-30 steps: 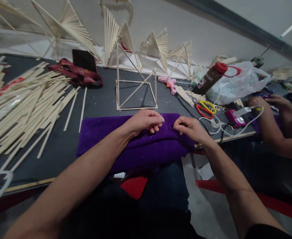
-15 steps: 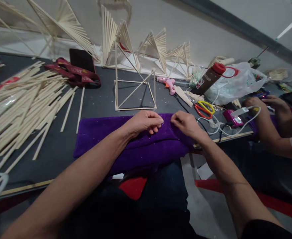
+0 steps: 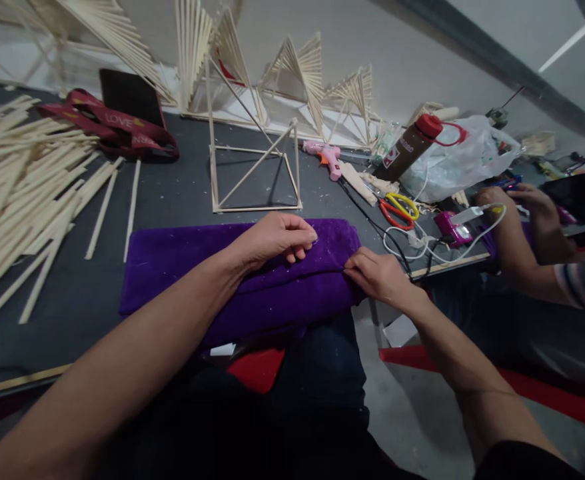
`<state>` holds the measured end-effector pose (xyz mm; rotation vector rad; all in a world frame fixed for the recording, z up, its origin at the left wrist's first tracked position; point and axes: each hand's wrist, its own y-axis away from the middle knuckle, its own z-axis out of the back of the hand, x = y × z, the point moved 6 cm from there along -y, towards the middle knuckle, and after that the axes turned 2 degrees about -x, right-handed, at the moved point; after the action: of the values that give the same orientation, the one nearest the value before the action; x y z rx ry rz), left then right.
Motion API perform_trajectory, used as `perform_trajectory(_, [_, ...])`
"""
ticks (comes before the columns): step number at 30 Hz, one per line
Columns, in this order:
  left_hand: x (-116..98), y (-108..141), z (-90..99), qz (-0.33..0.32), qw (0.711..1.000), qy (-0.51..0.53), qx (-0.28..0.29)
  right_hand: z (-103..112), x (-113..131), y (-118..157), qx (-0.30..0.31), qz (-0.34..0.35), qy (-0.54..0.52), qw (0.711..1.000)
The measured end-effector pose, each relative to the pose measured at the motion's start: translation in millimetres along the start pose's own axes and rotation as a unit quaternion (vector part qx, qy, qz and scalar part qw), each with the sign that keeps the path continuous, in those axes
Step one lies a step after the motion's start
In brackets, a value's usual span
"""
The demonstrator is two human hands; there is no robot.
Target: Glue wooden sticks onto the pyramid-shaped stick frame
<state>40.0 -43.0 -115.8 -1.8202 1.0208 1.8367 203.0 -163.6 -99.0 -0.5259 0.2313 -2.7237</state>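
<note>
A folded purple cloth (image 3: 172, 257) lies at the table's front edge and hangs over toward my lap. White specks dot its surface. Above its middle, my left hand (image 3: 280, 241) is closed, thumb against the forefinger. Something tiny and pale shows at those fingertips, too small to name. My right hand (image 3: 380, 275) pinches the cloth near its right end, where a fold runs sideways. Just beyond the cloth stands an open frame of thin wooden sticks (image 3: 252, 209), touched by neither hand.
Loose wooden sticks (image 3: 22, 193) cover the left, beside a red lanyard (image 3: 122, 130). Rightward lie a pink glue gun (image 3: 330, 160), scissors (image 3: 397, 210), a brown bottle (image 3: 407, 150), a plastic bag (image 3: 465, 160) and cables. Stick models (image 3: 292, 83) line the wall. A co-worker's hands (image 3: 522, 207) are at right.
My right hand has moved toward me along the cloth's right end and now pinches a fold there. My left hand stays closed over the cloth. The view has shifted slightly.
</note>
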Motion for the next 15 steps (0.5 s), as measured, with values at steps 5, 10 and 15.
perform_trajectory(5, [-1,1,-0.2,0.009,1.000,-0.007,-0.002,17,-41,1,-0.033,-0.157,-0.172,0.972])
perform_trajectory(10, [0,0,-1.3,0.009,1.000,-0.017,0.001,31,-72,17,-0.079,-0.297,-0.229,0.924])
perform_trajectory(15, [2,-1,-1.4,0.006,1.000,-0.022,0.004,31,-49,4,-0.065,-0.203,-0.154,0.965])
